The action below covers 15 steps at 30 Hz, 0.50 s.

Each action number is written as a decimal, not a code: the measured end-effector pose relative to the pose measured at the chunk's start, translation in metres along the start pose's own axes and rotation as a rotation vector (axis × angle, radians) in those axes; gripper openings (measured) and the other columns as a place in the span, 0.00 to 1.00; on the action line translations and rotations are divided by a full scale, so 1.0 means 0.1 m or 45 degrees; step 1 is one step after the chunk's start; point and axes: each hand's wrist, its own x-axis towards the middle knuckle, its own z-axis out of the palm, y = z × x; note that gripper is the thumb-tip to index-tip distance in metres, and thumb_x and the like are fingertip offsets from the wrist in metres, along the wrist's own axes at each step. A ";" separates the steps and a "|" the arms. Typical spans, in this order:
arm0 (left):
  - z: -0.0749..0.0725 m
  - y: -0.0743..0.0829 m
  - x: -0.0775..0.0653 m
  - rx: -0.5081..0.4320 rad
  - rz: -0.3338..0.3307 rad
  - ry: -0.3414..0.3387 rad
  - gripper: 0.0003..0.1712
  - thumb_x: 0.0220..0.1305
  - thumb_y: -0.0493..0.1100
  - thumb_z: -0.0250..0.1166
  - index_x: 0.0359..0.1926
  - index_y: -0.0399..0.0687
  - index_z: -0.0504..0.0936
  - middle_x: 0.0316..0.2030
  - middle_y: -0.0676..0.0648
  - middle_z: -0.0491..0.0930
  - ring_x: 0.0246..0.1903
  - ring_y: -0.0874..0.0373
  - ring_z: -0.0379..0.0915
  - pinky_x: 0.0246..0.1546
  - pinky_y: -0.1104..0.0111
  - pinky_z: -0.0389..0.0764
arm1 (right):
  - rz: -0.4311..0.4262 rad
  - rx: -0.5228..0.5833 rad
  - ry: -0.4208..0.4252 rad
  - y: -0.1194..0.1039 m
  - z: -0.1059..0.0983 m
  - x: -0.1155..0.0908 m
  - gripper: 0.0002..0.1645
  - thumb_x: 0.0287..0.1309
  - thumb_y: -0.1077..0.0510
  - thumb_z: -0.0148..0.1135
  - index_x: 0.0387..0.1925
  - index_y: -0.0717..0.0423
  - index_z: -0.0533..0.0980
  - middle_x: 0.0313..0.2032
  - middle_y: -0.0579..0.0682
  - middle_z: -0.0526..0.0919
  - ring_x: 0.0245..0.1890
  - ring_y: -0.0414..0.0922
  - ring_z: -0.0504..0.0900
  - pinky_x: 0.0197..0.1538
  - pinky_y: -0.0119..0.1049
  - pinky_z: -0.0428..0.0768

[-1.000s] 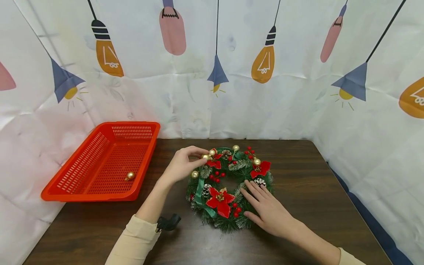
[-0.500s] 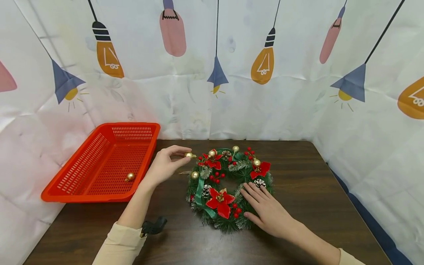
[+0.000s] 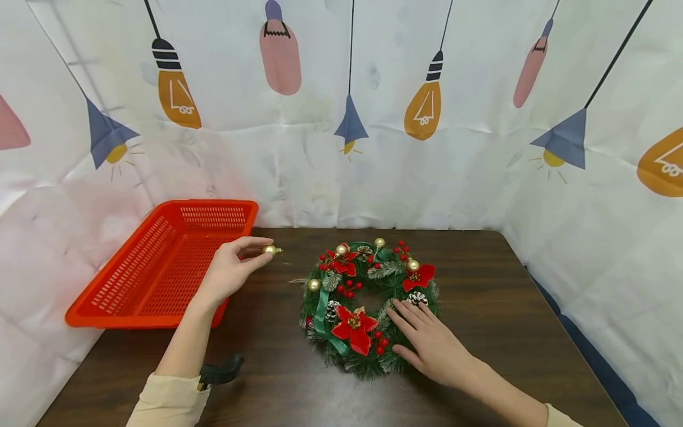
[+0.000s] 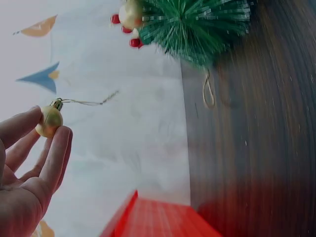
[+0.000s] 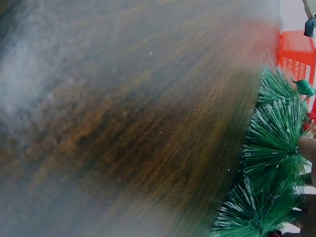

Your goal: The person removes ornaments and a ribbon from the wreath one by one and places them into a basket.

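Between thumb and fingers, my left hand pinches a small gold bauble in the air, just right of the basket's edge. A thin string loop trails from the bauble's cap in the left wrist view, where the gold bauble is close up. My right hand rests with extended fingers on the right side of a green Christmas wreath. Red poinsettias, pinecones, red berries, a green ribbon and several gold baubles decorate the wreath. Only its fringe of green needles shows in the right wrist view.
A red plastic basket stands at the left of the dark wooden table. My left forearm hides part of its right side. A white curtain printed with lamps hangs behind. A black strap sits on my left wrist.
My left hand has drawn back leftward from the wreath toward the basket, carrying the gold bauble away from the red flower at the upper left. The right hand has stayed on the wreath.
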 end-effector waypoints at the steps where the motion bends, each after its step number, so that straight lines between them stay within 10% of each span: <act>1: -0.03 -0.02 -0.02 0.001 -0.011 0.006 0.23 0.70 0.51 0.70 0.61 0.49 0.83 0.56 0.45 0.82 0.55 0.45 0.77 0.47 0.57 0.79 | -0.001 -0.003 0.001 0.00 0.01 0.00 0.42 0.73 0.40 0.59 0.76 0.59 0.64 0.75 0.60 0.63 0.73 0.59 0.63 0.72 0.60 0.60; 9: -0.25 -0.16 -0.15 0.028 -0.060 0.088 0.25 0.71 0.55 0.68 0.63 0.50 0.82 0.58 0.45 0.81 0.56 0.50 0.76 0.47 0.70 0.79 | -0.020 -0.015 0.002 -0.01 0.04 -0.02 0.41 0.73 0.41 0.59 0.76 0.59 0.64 0.75 0.60 0.63 0.72 0.59 0.65 0.72 0.60 0.60; 15: -0.39 -0.25 -0.21 -0.017 -0.110 0.134 0.28 0.71 0.55 0.68 0.65 0.48 0.80 0.57 0.43 0.79 0.40 0.52 0.79 0.25 0.66 0.82 | -0.014 -0.023 -0.008 -0.01 0.01 -0.01 0.41 0.73 0.41 0.59 0.77 0.59 0.63 0.75 0.60 0.63 0.73 0.59 0.64 0.72 0.61 0.60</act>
